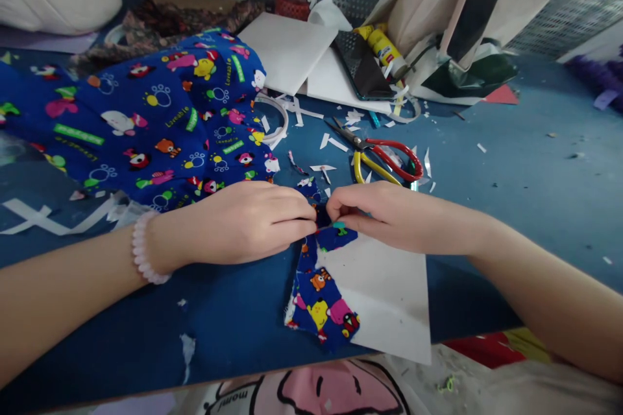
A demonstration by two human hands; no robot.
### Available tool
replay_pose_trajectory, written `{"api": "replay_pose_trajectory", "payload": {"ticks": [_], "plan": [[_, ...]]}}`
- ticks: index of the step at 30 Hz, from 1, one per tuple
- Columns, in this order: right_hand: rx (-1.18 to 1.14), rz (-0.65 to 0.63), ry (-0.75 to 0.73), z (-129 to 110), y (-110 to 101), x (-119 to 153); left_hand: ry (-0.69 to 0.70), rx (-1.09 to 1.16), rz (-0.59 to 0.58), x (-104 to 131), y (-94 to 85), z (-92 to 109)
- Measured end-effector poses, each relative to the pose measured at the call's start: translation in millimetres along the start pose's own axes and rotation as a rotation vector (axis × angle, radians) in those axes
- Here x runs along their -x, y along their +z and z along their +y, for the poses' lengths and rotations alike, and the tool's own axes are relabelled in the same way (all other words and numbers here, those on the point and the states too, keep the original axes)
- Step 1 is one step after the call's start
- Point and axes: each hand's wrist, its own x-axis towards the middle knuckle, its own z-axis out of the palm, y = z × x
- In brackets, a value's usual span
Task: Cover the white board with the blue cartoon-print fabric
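Observation:
A small piece of blue printed fabric is wrapped along the left edge of a white sheet of card near the table's front edge. My left hand, with a pale beaded bracelet at the wrist, pinches the fabric at the card's upper left. Close beside it, my right hand pinches a fold of the same fabric between thumb and forefinger. The fingertips almost meet. Red-and-yellow-handled scissors lie partly open just beyond my right hand. A large blue printed cloth spreads out beyond my left hand.
White paper scraps litter the table. A roll of tape lies by the cloth. Farther back are folded white card, a dark phone, a yellow glue bottle and another phone standing upright.

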Motion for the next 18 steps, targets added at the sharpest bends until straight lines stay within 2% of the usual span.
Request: {"api": "replay_pose_trajectory", "payload": {"ticks": [12, 18], "plan": [[0.358, 0.147, -0.043, -7, 17, 4, 0.005, -0.024, 0.014, 2, 2.9, 1], [0.428, 0.171, -0.068, -6, 21, 6, 0.002, -0.009, -0.003, 4, 5.1, 0]]}}
